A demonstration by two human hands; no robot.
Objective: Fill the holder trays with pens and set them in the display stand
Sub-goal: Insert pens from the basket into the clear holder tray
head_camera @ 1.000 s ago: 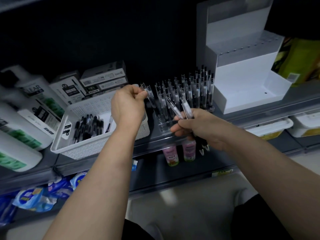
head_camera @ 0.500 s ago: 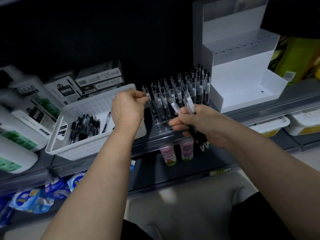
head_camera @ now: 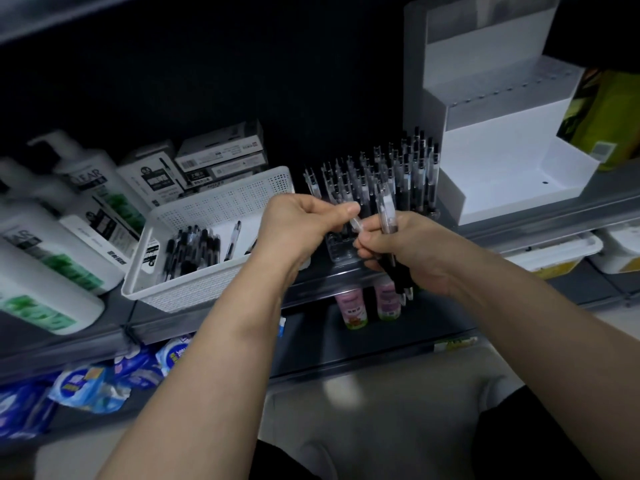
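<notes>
Right hand [head_camera: 408, 251] grip: curled round a bundle of pens [head_camera: 388, 213]. Left hand [head_camera: 298, 226] grip: pinches one pen [head_camera: 355, 224] at the bundle. Holder tray [head_camera: 337, 249], mostly filled, on shelf [head_camera: 519, 230] at 12 o'clock of hands; basket [head_camera: 221, 202] at 9, display stand [head_camera: 502, 161] at 2.

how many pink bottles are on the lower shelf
2. One pink bottle stands on the lower shelf; the second pink bottle is beside it on its right, below the right hand. The upper shelf hides their tops, so more may be hidden.
</notes>
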